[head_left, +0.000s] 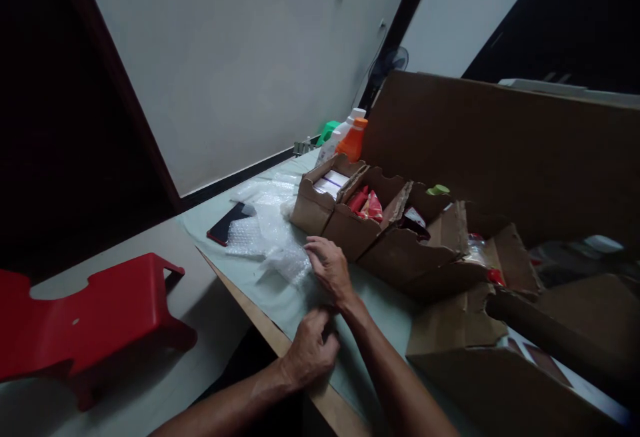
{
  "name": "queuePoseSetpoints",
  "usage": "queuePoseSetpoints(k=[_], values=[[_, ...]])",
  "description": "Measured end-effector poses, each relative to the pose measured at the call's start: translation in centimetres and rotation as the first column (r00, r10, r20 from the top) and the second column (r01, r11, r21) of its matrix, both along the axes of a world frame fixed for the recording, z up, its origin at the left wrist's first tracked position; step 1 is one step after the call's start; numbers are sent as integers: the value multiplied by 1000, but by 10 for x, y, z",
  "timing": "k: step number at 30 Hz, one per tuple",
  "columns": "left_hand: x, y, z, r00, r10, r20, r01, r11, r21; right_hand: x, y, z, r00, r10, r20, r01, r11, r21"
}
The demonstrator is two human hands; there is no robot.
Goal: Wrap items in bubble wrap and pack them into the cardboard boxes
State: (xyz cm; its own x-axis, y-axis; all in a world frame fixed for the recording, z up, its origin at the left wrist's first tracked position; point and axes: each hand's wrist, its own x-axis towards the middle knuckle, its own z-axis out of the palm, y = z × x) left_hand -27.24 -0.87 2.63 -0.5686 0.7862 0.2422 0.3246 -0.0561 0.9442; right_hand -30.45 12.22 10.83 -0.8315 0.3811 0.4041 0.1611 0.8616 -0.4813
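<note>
My left hand is closed in a loose fist by the table's near edge, and whatever it may hold is hidden. Just beyond it, my right hand has its fingers bent and apart, with nothing visible in them. Its fingertips are beside the crumpled clear bubble wrap; whether they touch it I cannot tell. Partly under the wrap lies a dark flat object with a red edge. The pale cloth-covered table is beneath both hands.
Cardboard bins with red packets and other goods line the right side. Behind them stand an orange bottle and a tall cardboard panel. A red plastic stool is on the floor at left.
</note>
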Motion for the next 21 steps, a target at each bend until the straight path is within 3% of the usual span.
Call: queuePoseSetpoints(k=[5,8,11,13,15,17,19,21], values=[[-1,1,14,987,13,162,-20,999,41,37,4,13,999,-25,26,24,999,24],[2,2,14,997,4,79,-14,992,127,14,-13,6,991,42,125,-50,997,55],[-4,-9,14,994,100,35,-105,981,165,-16,-21,6,992,41,117,-49,997,61],[-17,-23,19,977,211,35,-213,957,196,-17,-16,16,997,-2,80,-4,998,70],[-35,-39,29,932,351,94,-363,901,238,6,-6,31,998,-47,34,44,996,84],[-50,-49,41,869,409,278,-474,851,229,45,-2,44,998,-58,-10,59,991,116],[-59,-51,51,772,273,574,-437,884,167,91,-9,51,998,-21,-56,30,983,179],[-57,-46,57,583,28,812,-270,949,161,135,-27,49,997,54,-62,-37,970,240]])
